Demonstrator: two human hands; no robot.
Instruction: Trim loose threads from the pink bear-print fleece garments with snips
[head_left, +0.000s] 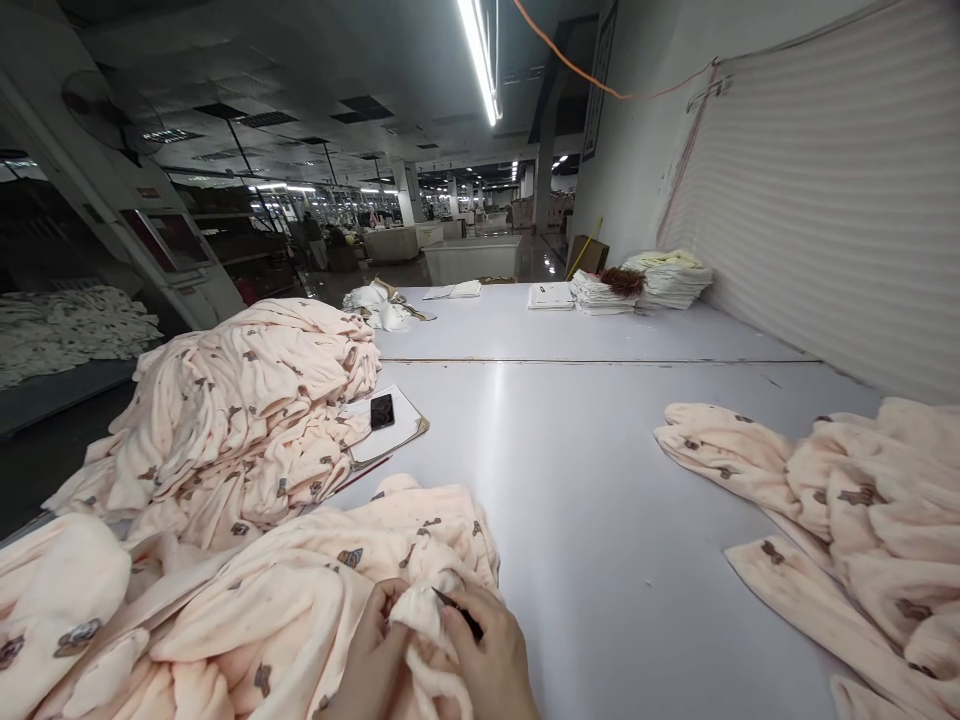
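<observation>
A peach fleece garment [300,590] with small brown and grey printed motifs lies bunched on the table in front of me. My left hand [373,650] pinches a gathered fold of it between thumb and fingers. Close beside, my right hand [491,650] is closed around small black thread snips [472,622]. Their dark pointed tip pokes out at the fold and points left. Most of the snips is hidden by my fingers, so whether the blades are apart cannot be made out.
A large heap of the same fleece [255,370] stands at left, beside a phone [382,411] on a clipboard [409,425]. More peach garments [847,500] lie at right. Folded white stacks [667,280] and a crumpled white cloth [382,305] sit along the table's far edge.
</observation>
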